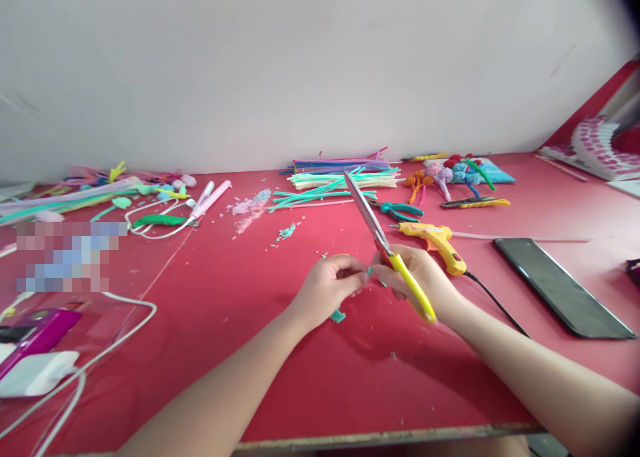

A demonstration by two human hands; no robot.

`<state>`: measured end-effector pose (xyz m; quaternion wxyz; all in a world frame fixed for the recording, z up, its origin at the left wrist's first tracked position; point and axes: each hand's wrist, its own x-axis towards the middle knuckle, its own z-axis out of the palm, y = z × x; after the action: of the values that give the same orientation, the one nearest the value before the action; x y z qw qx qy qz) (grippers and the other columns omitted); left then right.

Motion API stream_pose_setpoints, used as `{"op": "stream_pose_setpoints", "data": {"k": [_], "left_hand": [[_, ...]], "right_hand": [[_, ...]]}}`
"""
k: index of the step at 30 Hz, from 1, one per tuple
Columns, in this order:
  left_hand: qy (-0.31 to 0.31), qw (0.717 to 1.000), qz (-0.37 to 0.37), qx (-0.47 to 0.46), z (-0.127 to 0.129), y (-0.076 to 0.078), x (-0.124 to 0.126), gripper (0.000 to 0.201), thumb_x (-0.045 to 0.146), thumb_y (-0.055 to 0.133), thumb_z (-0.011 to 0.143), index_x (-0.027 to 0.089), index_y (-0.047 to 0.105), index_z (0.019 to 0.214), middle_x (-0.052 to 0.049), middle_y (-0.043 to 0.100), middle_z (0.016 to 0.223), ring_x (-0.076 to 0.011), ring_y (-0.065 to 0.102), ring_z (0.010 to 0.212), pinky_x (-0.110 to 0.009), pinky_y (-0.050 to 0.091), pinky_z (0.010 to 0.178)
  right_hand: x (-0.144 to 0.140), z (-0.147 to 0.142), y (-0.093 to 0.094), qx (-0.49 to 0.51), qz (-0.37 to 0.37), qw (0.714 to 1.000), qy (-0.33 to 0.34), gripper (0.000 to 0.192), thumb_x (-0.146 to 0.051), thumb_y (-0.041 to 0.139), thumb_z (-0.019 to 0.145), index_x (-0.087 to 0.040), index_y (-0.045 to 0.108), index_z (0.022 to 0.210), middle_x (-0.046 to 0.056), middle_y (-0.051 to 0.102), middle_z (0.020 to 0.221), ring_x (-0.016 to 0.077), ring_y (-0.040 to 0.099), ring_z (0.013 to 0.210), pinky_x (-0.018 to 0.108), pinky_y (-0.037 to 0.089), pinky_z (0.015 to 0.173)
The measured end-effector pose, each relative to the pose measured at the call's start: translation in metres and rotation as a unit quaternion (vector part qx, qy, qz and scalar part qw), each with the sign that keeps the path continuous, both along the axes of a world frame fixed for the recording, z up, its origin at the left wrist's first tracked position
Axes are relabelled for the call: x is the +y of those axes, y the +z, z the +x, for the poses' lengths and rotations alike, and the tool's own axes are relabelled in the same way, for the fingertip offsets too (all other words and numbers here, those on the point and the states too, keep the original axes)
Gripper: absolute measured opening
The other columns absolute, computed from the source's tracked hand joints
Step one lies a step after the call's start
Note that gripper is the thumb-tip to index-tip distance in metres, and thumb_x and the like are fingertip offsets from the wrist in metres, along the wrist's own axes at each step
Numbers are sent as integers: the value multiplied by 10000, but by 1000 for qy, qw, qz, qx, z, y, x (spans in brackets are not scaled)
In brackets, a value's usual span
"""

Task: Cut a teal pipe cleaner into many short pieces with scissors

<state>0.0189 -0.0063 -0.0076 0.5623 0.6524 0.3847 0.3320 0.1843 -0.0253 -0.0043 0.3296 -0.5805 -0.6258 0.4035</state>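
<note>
My right hand grips yellow-handled scissors, whose closed blades point up and away to the left. My left hand pinches a small teal pipe-cleaner piece, whose end sticks out below the fingers. The fingertips of both hands meet around the teal piece above the red table. Small teal trimmings lie scattered around the hands.
A yellow glue gun with a black cord lies just right of my hands, teal pliers behind it. A pile of pipe cleaners sits at the back, a black phone at right. More pipe cleaners and white cables lie at left.
</note>
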Motion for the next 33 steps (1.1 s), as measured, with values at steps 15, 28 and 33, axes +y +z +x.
{"op": "stream_pose_setpoints", "data": {"k": [15,28,33], "left_hand": [[127,987,-22,-97,-4,-3,7,74,235,601,678,165,604,652,17,536,553,-95,481,541,-222,374,558],[237,932,-40,-273,-13,-2,17,42,179,615,646,154,621,679,7,589,632,-85,532,578,-217,408,584],[233,932,-41,-275,-14,-2,17,42,176,615,647,155,625,682,8,591,628,-84,534,576,-215,408,581]], "right_hand": [[3,5,-5,-236,98,967,2,289,-455,477,705,-188,414,615,-45,422,510,79,352,466,211,209,441],[1,0,-10,-407,123,905,7,357,-553,387,740,-203,437,693,10,556,598,128,485,501,241,197,457],[1,0,-10,-413,126,902,8,359,-546,369,750,-199,444,697,15,564,606,126,481,497,244,186,455]]}}
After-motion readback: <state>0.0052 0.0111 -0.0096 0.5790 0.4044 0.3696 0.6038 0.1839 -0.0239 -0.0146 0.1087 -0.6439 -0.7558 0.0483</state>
